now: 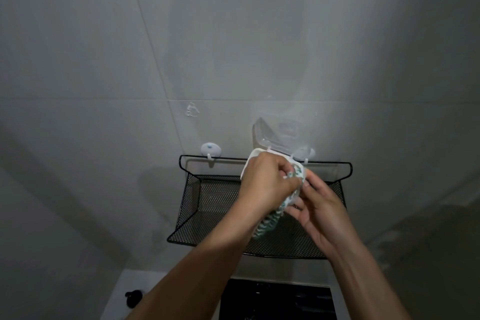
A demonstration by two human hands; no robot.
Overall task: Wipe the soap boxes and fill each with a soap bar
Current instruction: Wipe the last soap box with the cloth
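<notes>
Landmark: black mesh basket (207, 205), hung on a grey tiled wall (104, 60) by two white hooks, one (211, 149) at its back rail on the left, the second (309, 154) toward the right, half hidden behind a clear piece

Both hands work just above the basket's back rail, right of its middle

Left hand (265, 184): fingers curled tight, knuckles up, bunching a white-and-green cloth (272, 213) against a white soap box (250, 161). Only the box's upper-left corner and edge show past the knuckles; the rest is hidden by the hand. The box is held in the air over the basket's rear part and overlaps the rail in this view

Right hand (322, 210): fingers bent inward toward the left hand, thumb and fingertips on the cloth and, it seems, on the box's far side. Whether it grips the box itself or only the cloth, cannot tell

The cloth hangs from between the two hands, its patterned end trailing down over the basket's mesh floor

Clear plastic lid or tray (272, 135): above the basket's rail, tilted, against the wall just behind the hands

White smear of residue (192, 109) on the wall, above the basket and left of the clear piece

Below the basket: a dark panel (275, 299) at the bottom edge, and a small black object (133, 297) on a pale surface to the lower left; too dim to identify
</notes>
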